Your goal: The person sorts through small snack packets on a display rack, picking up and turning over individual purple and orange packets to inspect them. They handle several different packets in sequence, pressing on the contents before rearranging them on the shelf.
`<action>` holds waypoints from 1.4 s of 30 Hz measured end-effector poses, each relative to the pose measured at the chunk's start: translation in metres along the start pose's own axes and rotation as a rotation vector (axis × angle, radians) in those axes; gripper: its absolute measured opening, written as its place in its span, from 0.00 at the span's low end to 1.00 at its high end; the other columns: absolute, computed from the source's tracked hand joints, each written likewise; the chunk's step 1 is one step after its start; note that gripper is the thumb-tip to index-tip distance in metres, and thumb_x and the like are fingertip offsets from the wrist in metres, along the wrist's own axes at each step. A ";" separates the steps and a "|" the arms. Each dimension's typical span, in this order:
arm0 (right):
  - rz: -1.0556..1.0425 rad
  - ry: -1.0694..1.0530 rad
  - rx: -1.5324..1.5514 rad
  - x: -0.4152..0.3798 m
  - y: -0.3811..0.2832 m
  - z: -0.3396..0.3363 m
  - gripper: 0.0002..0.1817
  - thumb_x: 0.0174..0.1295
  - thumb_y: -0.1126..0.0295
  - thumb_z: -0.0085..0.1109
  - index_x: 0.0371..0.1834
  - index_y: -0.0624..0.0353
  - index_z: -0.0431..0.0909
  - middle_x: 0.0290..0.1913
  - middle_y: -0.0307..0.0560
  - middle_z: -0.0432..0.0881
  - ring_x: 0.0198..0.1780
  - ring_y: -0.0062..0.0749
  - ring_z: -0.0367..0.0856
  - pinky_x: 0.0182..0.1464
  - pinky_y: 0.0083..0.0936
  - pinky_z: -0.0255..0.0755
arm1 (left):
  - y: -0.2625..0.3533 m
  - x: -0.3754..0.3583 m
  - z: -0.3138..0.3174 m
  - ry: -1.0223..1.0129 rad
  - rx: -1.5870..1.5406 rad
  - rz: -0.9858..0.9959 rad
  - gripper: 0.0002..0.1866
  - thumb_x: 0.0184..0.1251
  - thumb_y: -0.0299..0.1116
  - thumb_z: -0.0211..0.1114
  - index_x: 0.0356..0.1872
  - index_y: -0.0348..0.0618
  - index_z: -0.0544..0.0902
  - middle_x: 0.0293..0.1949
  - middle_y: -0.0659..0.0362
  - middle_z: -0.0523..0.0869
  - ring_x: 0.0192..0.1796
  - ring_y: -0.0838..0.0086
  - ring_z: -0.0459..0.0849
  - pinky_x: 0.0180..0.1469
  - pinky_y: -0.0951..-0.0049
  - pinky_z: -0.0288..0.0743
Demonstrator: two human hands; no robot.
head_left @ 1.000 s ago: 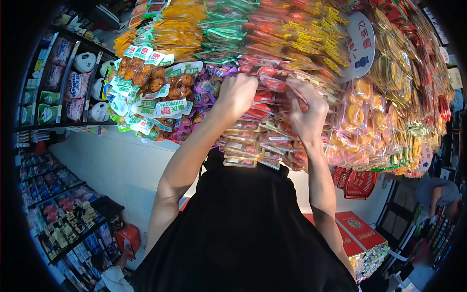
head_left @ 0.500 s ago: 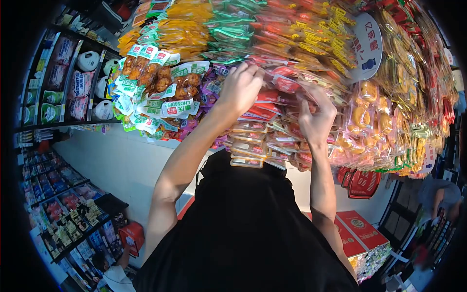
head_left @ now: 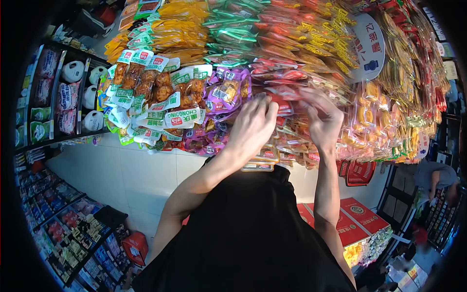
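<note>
The left hand (head_left: 255,121) arches palm-down over the display, its fingers bent and drawn close together beside a red-labelled clear packet (head_left: 282,106); whether the fingertips pinch its edge cannot be told. The right hand (head_left: 325,121) stands opposite, thumb set apart from fingers that are smeared by blur, so its grip cannot be told either. The packet lies between them on the layered pile, and having a hand at each end would suit a limp, slippery wrapper, giving control of both edges. Just left of the left hand sit purple pouches (head_left: 226,92), then white-and-green CHONGQING packets (head_left: 184,118), overlapping with their printed ends showing, presumably so that the brand reads at a glance. Right of the right hand, clear packs of round golden pastries (head_left: 366,112) are heaped. Behind, yellow pouches (head_left: 182,27), green-edged pouches (head_left: 232,36) and red pouches with yellow lettering (head_left: 335,29) lean in tight rows, seemingly sorted by colour to keep kinds apart. An oval sign (head_left: 368,46) stands among them. Farther out, red shopping baskets (head_left: 359,173) and red cartons (head_left: 357,219) rest beyond the display's near edge.
</note>
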State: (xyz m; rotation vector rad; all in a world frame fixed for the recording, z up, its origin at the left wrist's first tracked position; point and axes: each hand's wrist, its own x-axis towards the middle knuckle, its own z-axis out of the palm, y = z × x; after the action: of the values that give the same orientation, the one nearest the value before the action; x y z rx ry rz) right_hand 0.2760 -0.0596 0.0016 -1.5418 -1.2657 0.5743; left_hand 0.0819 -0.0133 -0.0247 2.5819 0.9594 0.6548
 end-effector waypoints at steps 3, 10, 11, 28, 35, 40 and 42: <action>-0.112 -0.095 -0.164 0.003 -0.005 0.005 0.24 0.52 0.92 0.63 0.53 0.65 0.90 0.56 0.54 0.91 0.60 0.42 0.89 0.65 0.31 0.79 | -0.002 -0.007 -0.003 0.053 -0.077 0.024 0.14 0.64 0.19 0.61 0.51 0.31 0.75 0.51 0.39 0.84 0.54 0.43 0.85 0.57 0.50 0.82; -0.208 -0.324 -0.423 0.013 -0.020 0.013 0.37 0.41 0.92 0.57 0.63 0.66 0.82 0.58 0.63 0.86 0.63 0.61 0.83 0.65 0.41 0.79 | -0.016 -0.013 -0.026 -0.026 -0.247 0.022 0.13 0.66 0.18 0.60 0.50 0.35 0.76 0.49 0.43 0.84 0.48 0.45 0.87 0.49 0.50 0.84; -0.209 -0.327 -0.424 0.013 -0.022 0.015 0.37 0.41 0.92 0.57 0.63 0.66 0.82 0.58 0.63 0.86 0.63 0.61 0.83 0.65 0.41 0.79 | -0.017 -0.015 -0.025 -0.015 -0.236 0.033 0.11 0.67 0.19 0.61 0.49 0.35 0.76 0.50 0.44 0.84 0.50 0.46 0.87 0.50 0.52 0.84; -0.129 -0.523 -0.429 0.024 -0.012 0.002 0.33 0.49 0.85 0.72 0.64 0.66 0.80 0.60 0.63 0.85 0.62 0.61 0.83 0.64 0.44 0.79 | -0.072 0.052 0.002 -0.158 0.047 -0.076 0.17 0.56 0.25 0.74 0.49 0.39 0.87 0.48 0.52 0.86 0.56 0.53 0.81 0.60 0.54 0.75; -0.123 -0.498 -0.412 0.018 -0.010 0.002 0.37 0.46 0.87 0.72 0.66 0.64 0.79 0.66 0.62 0.81 0.67 0.62 0.80 0.68 0.45 0.78 | -0.067 0.059 0.003 -0.253 0.220 -0.081 0.15 0.55 0.25 0.71 0.46 0.39 0.87 0.54 0.52 0.83 0.60 0.56 0.78 0.59 0.57 0.70; -0.066 -0.502 -0.388 0.017 -0.011 -0.001 0.40 0.45 0.88 0.72 0.69 0.64 0.77 0.67 0.62 0.80 0.68 0.62 0.79 0.69 0.44 0.77 | -0.074 0.047 -0.010 0.077 0.023 -0.009 0.09 0.63 0.25 0.69 0.44 0.38 0.86 0.47 0.52 0.82 0.52 0.57 0.79 0.56 0.58 0.71; -0.067 -0.499 -0.388 0.016 -0.011 -0.002 0.41 0.45 0.89 0.71 0.70 0.63 0.77 0.68 0.63 0.80 0.68 0.62 0.78 0.70 0.44 0.77 | -0.072 0.046 -0.023 0.109 -0.077 -0.025 0.08 0.66 0.24 0.69 0.44 0.37 0.86 0.46 0.52 0.81 0.51 0.56 0.80 0.55 0.57 0.72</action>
State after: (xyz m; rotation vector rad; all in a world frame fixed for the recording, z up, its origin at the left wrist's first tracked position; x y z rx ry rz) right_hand 0.2781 -0.0466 0.0153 -1.7214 -1.8887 0.7303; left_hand 0.0630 0.0732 -0.0223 2.4855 0.9782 0.8163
